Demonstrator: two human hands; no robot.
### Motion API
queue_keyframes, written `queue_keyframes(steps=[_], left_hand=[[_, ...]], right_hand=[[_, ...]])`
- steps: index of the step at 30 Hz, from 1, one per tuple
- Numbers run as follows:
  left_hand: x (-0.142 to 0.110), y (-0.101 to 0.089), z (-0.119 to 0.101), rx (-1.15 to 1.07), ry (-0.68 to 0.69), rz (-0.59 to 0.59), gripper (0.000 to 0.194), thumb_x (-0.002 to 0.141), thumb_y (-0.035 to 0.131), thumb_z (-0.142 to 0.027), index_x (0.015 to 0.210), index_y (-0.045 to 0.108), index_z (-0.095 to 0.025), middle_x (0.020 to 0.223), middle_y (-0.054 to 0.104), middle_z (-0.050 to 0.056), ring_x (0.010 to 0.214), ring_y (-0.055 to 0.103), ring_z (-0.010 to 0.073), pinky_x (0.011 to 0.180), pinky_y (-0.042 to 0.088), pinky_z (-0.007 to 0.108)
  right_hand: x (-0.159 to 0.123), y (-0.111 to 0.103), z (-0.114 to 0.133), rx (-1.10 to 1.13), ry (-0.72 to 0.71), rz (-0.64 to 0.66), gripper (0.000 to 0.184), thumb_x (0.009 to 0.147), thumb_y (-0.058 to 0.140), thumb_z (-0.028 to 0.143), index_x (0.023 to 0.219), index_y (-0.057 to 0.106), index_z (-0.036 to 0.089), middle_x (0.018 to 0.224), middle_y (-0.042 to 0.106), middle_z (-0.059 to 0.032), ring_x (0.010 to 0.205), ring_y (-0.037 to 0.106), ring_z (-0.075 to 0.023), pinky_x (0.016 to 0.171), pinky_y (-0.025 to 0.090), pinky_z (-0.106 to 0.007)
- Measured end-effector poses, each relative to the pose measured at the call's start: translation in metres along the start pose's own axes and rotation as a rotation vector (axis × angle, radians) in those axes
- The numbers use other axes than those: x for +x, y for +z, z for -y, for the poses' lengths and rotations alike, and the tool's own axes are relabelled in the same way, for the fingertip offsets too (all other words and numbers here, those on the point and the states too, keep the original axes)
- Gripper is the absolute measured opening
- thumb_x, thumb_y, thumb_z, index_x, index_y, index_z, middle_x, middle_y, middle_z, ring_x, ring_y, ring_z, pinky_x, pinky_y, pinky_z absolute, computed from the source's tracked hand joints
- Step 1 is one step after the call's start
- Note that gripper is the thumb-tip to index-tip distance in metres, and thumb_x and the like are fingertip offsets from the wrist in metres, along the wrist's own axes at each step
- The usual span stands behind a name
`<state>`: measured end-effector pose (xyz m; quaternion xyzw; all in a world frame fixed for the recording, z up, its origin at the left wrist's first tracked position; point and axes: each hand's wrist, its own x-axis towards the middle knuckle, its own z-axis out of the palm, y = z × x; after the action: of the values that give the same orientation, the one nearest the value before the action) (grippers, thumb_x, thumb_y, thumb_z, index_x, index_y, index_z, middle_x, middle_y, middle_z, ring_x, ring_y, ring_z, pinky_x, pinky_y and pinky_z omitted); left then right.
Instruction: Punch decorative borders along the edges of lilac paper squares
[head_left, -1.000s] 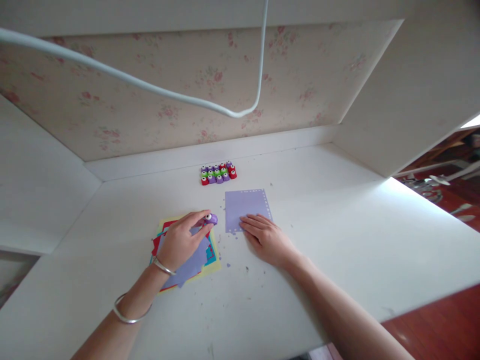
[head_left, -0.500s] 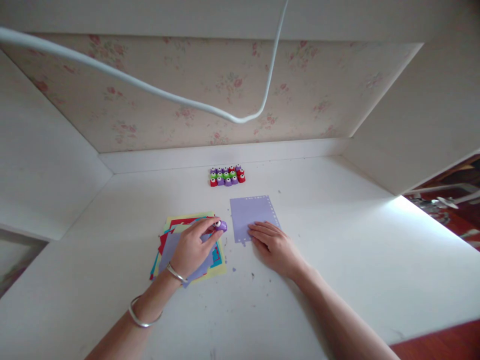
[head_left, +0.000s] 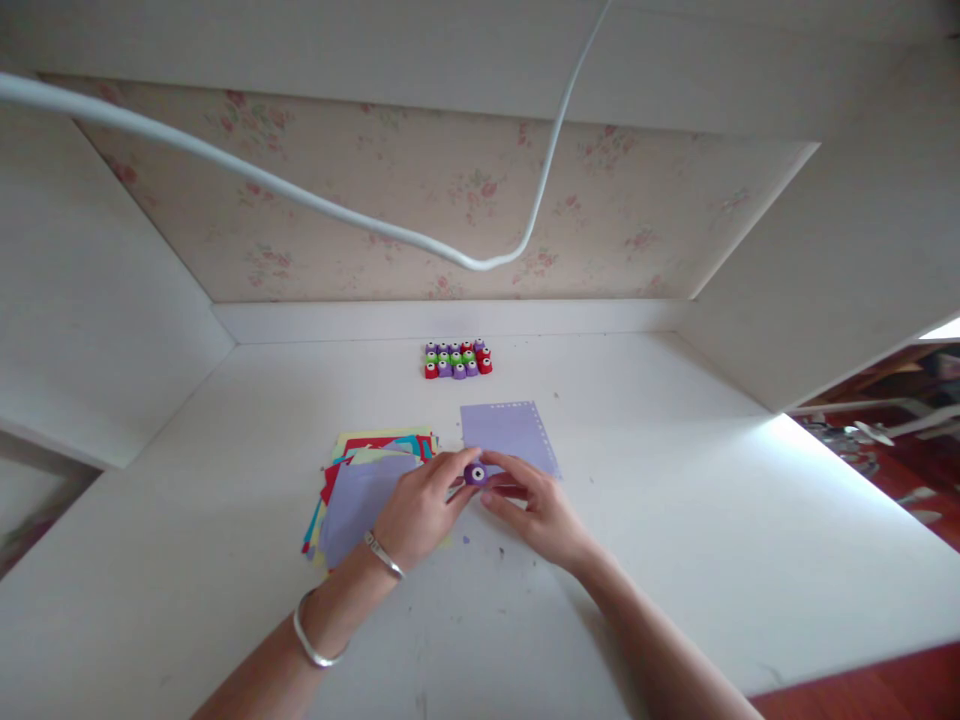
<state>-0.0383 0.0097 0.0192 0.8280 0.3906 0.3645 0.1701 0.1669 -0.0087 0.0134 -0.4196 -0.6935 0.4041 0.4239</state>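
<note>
A small purple craft punch (head_left: 476,474) with a white and black button on top is pinched between the thumb and fingers of my left hand (head_left: 426,505). It sits at the near edge of a lilac paper sheet (head_left: 504,428), which has a row of small punched holes along its far and right edges. From the other side, the thumb and forefinger of my right hand (head_left: 541,508) close round the punch. My hands hide the sheet's near edge, so I cannot tell whether it lies inside the punch.
To the left lies an untidy stack of coloured paper (head_left: 367,492) with lilac on top. Several red, green and purple craft punches (head_left: 457,360) stand in rows near the back wall. Tiny paper scraps dot the white table (head_left: 675,480). A white cable (head_left: 337,212) hangs in front.
My left hand has carried the punch rightward from above the paper stack to the sheet's near edge. My right hand has shifted from lying flat on the sheet to the punch.
</note>
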Motion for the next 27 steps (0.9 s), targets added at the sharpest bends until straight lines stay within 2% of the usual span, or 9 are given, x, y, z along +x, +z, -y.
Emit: queue_keyframes(steps=[3,5,9,11,13,17,20,24,27], left_hand=[[0.002,0.007,-0.008,-0.033,0.0,-0.009,0.041,0.093,0.058,-0.017,0.132,0.049,-0.026,0.12,0.065,0.008,0.103,0.069,0.0193,0.089,0.061,0.034],[0.003,0.009,-0.011,-0.064,0.006,-0.016,0.04,0.093,0.058,-0.016,0.13,0.05,-0.025,0.123,0.062,0.009,0.112,0.065,0.0207,0.092,0.059,0.037],[0.002,0.008,-0.011,-0.077,0.038,0.006,0.039,0.093,0.06,-0.022,0.13,0.049,-0.024,0.123,0.06,0.01,0.117,0.06,0.0213,0.096,0.056,0.039],[0.0,0.006,-0.008,0.0,0.028,0.029,0.04,0.094,0.06,-0.026,0.132,0.048,-0.023,0.124,0.06,0.01,0.118,0.059,0.0217,0.099,0.055,0.04],[-0.002,0.003,-0.004,0.12,0.018,0.056,0.035,0.095,0.058,-0.028,0.129,0.051,-0.022,0.124,0.061,0.01,0.117,0.059,0.0228,0.1,0.053,0.041],[-0.004,-0.002,0.007,0.312,-0.012,0.074,0.021,0.095,0.053,-0.021,0.115,0.061,-0.021,0.116,0.065,0.008,0.11,0.062,0.0243,0.098,0.052,0.044],[-0.005,-0.005,0.015,0.389,-0.025,0.082,0.023,0.093,0.051,-0.013,0.109,0.064,-0.021,0.113,0.068,0.007,0.106,0.063,0.0239,0.098,0.051,0.046],[-0.006,-0.006,0.02,0.447,-0.016,0.097,0.023,0.089,0.052,-0.01,0.102,0.067,-0.022,0.111,0.069,0.006,0.105,0.063,0.0234,0.099,0.049,0.046],[-0.006,-0.008,0.02,0.465,-0.026,0.099,0.025,0.086,0.054,-0.008,0.1,0.069,-0.022,0.111,0.069,0.006,0.105,0.063,0.0239,0.097,0.051,0.045]], right_hand=[[0.001,0.001,-0.004,0.024,0.001,-0.045,0.032,0.09,0.064,0.038,0.119,0.065,0.024,0.114,0.065,-0.0095,0.086,0.07,-0.0177,0.075,0.062,-0.032],[0.001,-0.002,-0.005,0.021,0.002,-0.041,0.029,0.088,0.067,0.039,0.113,0.068,0.024,0.109,0.065,-0.0088,0.088,0.069,-0.0185,0.075,0.061,-0.031],[0.002,-0.014,-0.007,0.016,0.021,-0.033,0.027,0.088,0.066,0.041,0.109,0.071,0.024,0.106,0.065,-0.0083,0.086,0.068,-0.0186,0.071,0.06,-0.03],[0.004,-0.023,-0.012,0.03,0.05,-0.116,0.028,0.088,0.065,0.042,0.109,0.07,0.024,0.108,0.065,-0.0088,0.084,0.068,-0.0186,0.071,0.059,-0.031],[0.006,-0.036,-0.022,0.015,0.09,-0.257,0.03,0.087,0.065,0.044,0.109,0.069,0.023,0.11,0.066,-0.0091,0.089,0.069,-0.0204,0.077,0.058,-0.033],[0.007,-0.069,-0.042,-0.301,0.231,-0.571,0.039,0.084,0.064,0.052,0.108,0.07,0.022,0.107,0.069,-0.0084,0.089,0.068,-0.0232,0.076,0.055,-0.035],[0.004,-0.091,-0.05,-0.577,0.335,-0.717,0.042,0.085,0.059,0.056,0.106,0.071,0.022,0.101,0.07,-0.0078,0.084,0.067,-0.0236,0.075,0.051,-0.036],[0.0,-0.106,-0.052,-0.811,0.414,-0.775,0.042,0.086,0.054,0.053,0.109,0.071,0.022,0.103,0.071,-0.0084,0.088,0.065,-0.0251,0.077,0.046,-0.036],[-0.002,-0.112,-0.054,-0.914,0.495,-0.742,0.042,0.088,0.05,0.051,0.112,0.07,0.023,0.108,0.07,-0.0095,0.094,0.063,-0.0274,0.077,0.045,-0.037]])
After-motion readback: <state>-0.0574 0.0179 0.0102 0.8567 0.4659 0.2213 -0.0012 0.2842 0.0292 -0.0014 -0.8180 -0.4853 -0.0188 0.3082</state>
